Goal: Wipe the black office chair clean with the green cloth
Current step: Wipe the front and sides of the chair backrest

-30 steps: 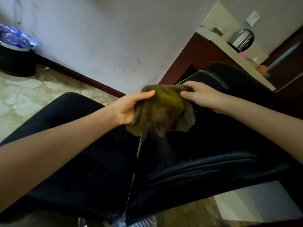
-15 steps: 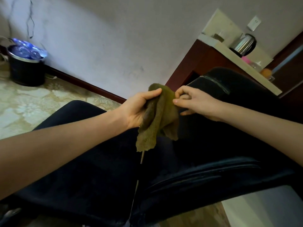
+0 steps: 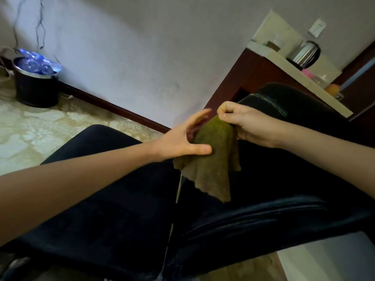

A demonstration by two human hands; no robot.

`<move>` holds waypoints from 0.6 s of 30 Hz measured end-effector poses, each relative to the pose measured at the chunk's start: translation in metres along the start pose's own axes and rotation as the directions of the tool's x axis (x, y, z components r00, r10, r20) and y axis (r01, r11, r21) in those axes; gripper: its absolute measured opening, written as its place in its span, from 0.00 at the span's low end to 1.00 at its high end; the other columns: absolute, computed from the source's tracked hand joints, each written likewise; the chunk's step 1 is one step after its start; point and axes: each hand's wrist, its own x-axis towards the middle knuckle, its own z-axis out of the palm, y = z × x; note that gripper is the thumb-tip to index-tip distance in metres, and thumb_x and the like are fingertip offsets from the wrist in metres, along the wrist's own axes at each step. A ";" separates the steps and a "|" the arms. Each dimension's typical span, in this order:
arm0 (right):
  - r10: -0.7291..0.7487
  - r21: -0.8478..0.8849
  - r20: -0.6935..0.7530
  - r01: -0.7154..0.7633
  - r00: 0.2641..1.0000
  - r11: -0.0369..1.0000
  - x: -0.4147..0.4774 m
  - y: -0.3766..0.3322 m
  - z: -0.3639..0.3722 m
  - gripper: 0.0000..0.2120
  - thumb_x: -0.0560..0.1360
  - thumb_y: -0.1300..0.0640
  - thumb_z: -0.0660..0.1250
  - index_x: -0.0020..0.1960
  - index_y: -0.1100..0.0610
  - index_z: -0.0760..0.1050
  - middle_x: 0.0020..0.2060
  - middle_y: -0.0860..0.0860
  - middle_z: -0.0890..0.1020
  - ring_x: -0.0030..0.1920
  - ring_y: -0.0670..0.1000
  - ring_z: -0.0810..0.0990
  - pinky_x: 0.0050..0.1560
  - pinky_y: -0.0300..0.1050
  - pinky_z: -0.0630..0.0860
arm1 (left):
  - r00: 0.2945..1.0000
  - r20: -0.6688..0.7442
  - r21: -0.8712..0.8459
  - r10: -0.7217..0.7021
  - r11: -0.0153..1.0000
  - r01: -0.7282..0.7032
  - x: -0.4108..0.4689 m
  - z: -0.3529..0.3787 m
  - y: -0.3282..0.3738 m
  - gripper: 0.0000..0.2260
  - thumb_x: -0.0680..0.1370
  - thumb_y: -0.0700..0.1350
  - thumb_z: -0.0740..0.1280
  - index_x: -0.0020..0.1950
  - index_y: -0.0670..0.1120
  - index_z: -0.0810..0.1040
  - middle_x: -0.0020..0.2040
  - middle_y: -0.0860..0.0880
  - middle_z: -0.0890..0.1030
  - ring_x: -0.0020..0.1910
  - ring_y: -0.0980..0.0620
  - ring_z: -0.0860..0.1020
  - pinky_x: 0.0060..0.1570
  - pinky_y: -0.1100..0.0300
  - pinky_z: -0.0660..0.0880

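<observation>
The chair (image 3: 121, 209) is bounded at far right by the worktop (image 3: 272, 55); open floor (image 3: 40, 128) is seen to its left. Above the chair, the cloth (image 3: 213, 159) is pinched at its top by the right hand (image 3: 249, 126) and touched by the thumb of the left hand (image 3: 182, 140), spread wide.

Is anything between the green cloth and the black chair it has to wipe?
Nothing visible. The green cloth hangs pinched in the right hand over the black chair; the left hand is open beside it, thumb against the cloth.
</observation>
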 end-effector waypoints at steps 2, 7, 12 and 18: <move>0.012 -0.027 0.016 -0.011 1.000 1.000 -0.002 0.000 0.002 0.10 0.81 0.60 0.54 0.42 0.54 0.66 0.34 0.49 0.69 0.34 0.45 0.68 0.35 0.38 0.67 | 0.988 0.073 -0.220 -0.138 0.964 0.151 0.007 0.009 0.002 0.33 0.57 0.58 0.78 0.59 0.53 0.74 0.56 0.52 0.80 0.56 0.55 0.78 0.52 0.63 0.76; -0.038 -0.334 -0.063 0.015 0.997 0.942 -0.001 0.000 0.002 0.08 0.81 0.59 0.56 0.43 0.53 0.67 0.33 0.49 0.69 0.35 0.45 0.68 0.36 0.37 0.68 | 0.962 0.102 -0.567 -0.253 0.780 0.265 0.011 0.032 -0.012 0.11 0.71 0.41 0.70 0.53 0.43 0.76 0.42 0.48 0.82 0.43 0.51 0.81 0.43 0.60 0.78; -0.118 -0.685 0.038 0.112 0.992 0.720 0.003 0.008 0.002 0.08 0.79 0.57 0.59 0.58 0.49 0.70 0.47 0.50 0.78 0.49 0.51 0.78 0.53 0.47 0.74 | 0.799 -0.402 -0.587 -0.448 0.795 0.151 0.009 0.041 -0.045 0.05 0.79 0.40 0.61 0.52 0.48 0.74 0.49 0.47 0.78 0.54 0.48 0.77 0.51 0.59 0.74; 0.273 -0.954 0.285 0.299 0.919 -0.010 0.010 0.044 -0.003 0.22 0.81 0.47 0.52 0.74 0.48 0.59 0.70 0.46 0.67 0.72 0.49 0.60 0.70 0.47 0.58 | 0.630 -0.697 -0.193 -0.343 0.936 0.295 0.015 0.035 -0.120 0.04 0.77 0.41 0.64 0.51 0.45 0.72 0.44 0.50 0.75 0.47 0.51 0.75 0.46 0.58 0.74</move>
